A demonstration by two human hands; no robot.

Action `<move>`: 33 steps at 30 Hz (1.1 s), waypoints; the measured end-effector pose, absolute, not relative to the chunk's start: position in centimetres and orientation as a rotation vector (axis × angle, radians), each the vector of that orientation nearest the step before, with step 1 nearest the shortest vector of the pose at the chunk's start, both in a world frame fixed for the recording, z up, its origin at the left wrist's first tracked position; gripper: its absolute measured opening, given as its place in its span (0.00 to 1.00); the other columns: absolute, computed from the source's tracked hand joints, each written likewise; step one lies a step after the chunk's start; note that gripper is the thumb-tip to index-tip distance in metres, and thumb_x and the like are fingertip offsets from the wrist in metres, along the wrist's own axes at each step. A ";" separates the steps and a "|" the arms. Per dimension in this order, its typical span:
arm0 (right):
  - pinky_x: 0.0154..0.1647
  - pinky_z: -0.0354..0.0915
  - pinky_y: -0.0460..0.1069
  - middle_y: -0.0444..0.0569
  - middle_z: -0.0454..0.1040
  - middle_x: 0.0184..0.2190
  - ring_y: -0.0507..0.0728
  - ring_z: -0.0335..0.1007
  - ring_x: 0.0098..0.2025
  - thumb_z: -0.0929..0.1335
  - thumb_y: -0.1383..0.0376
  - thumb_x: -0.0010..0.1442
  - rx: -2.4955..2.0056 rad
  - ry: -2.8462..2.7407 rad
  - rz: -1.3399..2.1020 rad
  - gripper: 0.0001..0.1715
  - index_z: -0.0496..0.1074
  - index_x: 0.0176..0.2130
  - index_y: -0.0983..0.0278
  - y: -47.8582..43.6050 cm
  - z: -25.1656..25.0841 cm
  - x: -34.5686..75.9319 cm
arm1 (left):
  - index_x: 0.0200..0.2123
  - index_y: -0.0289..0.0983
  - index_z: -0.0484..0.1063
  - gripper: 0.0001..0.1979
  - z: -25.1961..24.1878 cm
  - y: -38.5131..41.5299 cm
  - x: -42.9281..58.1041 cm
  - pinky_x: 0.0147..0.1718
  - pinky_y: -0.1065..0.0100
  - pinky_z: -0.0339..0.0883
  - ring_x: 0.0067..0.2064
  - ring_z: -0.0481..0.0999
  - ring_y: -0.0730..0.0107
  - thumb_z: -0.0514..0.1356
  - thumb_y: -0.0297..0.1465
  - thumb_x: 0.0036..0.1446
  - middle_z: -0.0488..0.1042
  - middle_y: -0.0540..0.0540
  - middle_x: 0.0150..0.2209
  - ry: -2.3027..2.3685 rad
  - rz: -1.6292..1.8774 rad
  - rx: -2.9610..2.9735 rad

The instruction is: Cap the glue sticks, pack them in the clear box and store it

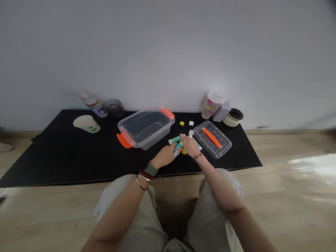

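My left hand point(166, 156) is wrapped round a green and white tube point(177, 148) over the black table. Touching or nearly touching it, my right hand point(189, 144) has its fingers together at the tube's upper end; what they pinch is too small to make out. Just behind lies another green and white tube point(175, 139). Part of one more green and white item point(198, 144) shows beside my right hand. A yellow piece point(184, 152) lies between my hands, and a round white piece point(191, 133) is behind my right hand.
An open clear box point(154, 139) with orange handles stands left of centre, its lid point(225, 142) at right. Behind are yellow point(182, 123) and white point(191, 123) blocks. Paper cup point(86, 123), spray bottle point(97, 107), dark glass point(113, 108), lidded cup point(210, 105) and pot point(231, 120) stand around.
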State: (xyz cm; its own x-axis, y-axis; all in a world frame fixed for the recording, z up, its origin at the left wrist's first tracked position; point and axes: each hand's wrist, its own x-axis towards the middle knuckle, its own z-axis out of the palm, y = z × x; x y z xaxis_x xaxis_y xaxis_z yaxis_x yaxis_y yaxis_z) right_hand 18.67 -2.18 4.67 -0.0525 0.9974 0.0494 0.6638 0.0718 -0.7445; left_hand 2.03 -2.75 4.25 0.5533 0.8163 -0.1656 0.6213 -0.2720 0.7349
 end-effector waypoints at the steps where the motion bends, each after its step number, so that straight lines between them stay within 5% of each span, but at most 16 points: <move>1: 0.32 0.56 0.47 0.45 0.67 0.24 0.54 0.64 0.28 0.55 0.52 0.70 -1.542 -1.814 0.741 0.24 0.62 0.28 0.60 -2.4 5.1 19.0 | 0.52 0.36 0.65 0.25 4.4 -2.8 2.0 0.27 0.67 0.67 0.26 0.74 0.66 0.45 0.50 0.67 0.75 0.44 0.33 1.050 0.350 1.868; 4: 0.32 0.55 0.46 0.42 0.63 0.23 0.52 0.60 0.27 0.56 0.51 0.69 -1.315 -1.883 0.696 0.23 0.61 0.28 0.61 -2.8 6.3 19.5 | 0.52 0.36 0.63 0.29 4.8 -2.9 2.0 0.18 0.72 0.59 0.18 0.63 0.76 0.41 0.53 0.66 0.69 0.50 0.28 0.804 0.398 1.589; 6: 0.31 0.54 0.46 0.42 0.62 0.22 0.52 0.59 0.26 0.56 0.54 0.69 -1.345 -1.895 0.665 0.22 0.61 0.27 0.61 -2.9 6.6 19.4 | 0.53 0.36 0.63 0.28 4.8 -3.0 2.0 0.19 0.71 0.61 0.18 0.64 0.75 0.42 0.52 0.67 0.69 0.50 0.28 0.819 0.420 1.627; 10: 0.32 0.53 0.47 0.45 0.67 0.23 0.54 0.63 0.28 0.58 0.59 0.68 -1.752 -1.829 0.684 0.19 0.65 0.27 0.60 -2.4 5.9 18.4 | 0.56 0.35 0.64 0.22 4.5 -3.2 2.5 0.36 0.62 0.70 0.35 0.79 0.58 0.48 0.44 0.68 0.77 0.39 0.37 1.243 0.310 2.065; 13: 0.33 0.54 0.48 0.47 0.71 0.27 0.56 0.66 0.31 0.58 0.57 0.69 -1.901 -1.786 0.739 0.20 0.68 0.29 0.60 -2.1 5.2 18.3 | 0.57 0.34 0.64 0.22 4.1 -3.3 3.0 0.41 0.59 0.69 0.42 0.80 0.51 0.49 0.42 0.68 0.78 0.34 0.42 1.435 0.179 2.178; 16: 0.33 0.56 0.47 0.44 0.69 0.25 0.55 0.67 0.30 0.57 0.50 0.69 -1.738 -1.831 0.780 0.23 0.69 0.32 0.60 -2.1 5.2 19.1 | 0.54 0.36 0.65 0.21 3.9 -3.1 3.1 0.31 0.65 0.69 0.32 0.78 0.61 0.48 0.45 0.68 0.77 0.40 0.36 1.279 0.321 1.945; 20: 0.32 0.56 0.46 0.40 0.66 0.23 0.53 0.65 0.28 0.57 0.48 0.69 -1.521 -1.868 0.763 0.23 0.67 0.33 0.60 -2.2 5.5 19.6 | 0.48 0.39 0.64 0.26 3.8 -2.8 2.8 0.17 0.72 0.59 0.17 0.62 0.76 0.44 0.53 0.65 0.66 0.52 0.25 0.950 0.446 1.492; 25: 0.32 0.55 0.47 0.43 0.67 0.24 0.54 0.66 0.28 0.59 0.55 0.70 -1.694 -1.830 0.713 0.18 0.66 0.31 0.60 -2.0 4.6 18.5 | 0.46 0.38 0.66 0.20 3.8 -3.1 2.4 0.23 0.70 0.62 0.21 0.69 0.70 0.51 0.48 0.64 0.68 0.51 0.25 1.142 0.493 1.694; 33: 0.32 0.58 0.49 0.41 0.63 0.23 0.55 0.64 0.27 0.50 0.48 0.71 -1.515 -1.548 0.735 0.25 0.64 0.39 0.58 -2.1 4.8 19.1 | 0.40 0.39 0.67 0.20 6.2 -2.4 1.2 0.28 0.69 0.68 0.31 0.75 0.68 0.51 0.50 0.64 0.73 0.48 0.31 1.078 0.810 1.453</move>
State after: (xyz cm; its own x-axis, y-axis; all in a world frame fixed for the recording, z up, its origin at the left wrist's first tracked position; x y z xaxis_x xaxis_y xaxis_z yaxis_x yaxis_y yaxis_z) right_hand 19.12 -2.14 4.85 0.0697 0.9851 0.1573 0.5006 0.1019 -0.8597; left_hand 1.20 -2.36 6.17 0.3525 0.9325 -0.0788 0.1832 0.0138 0.9830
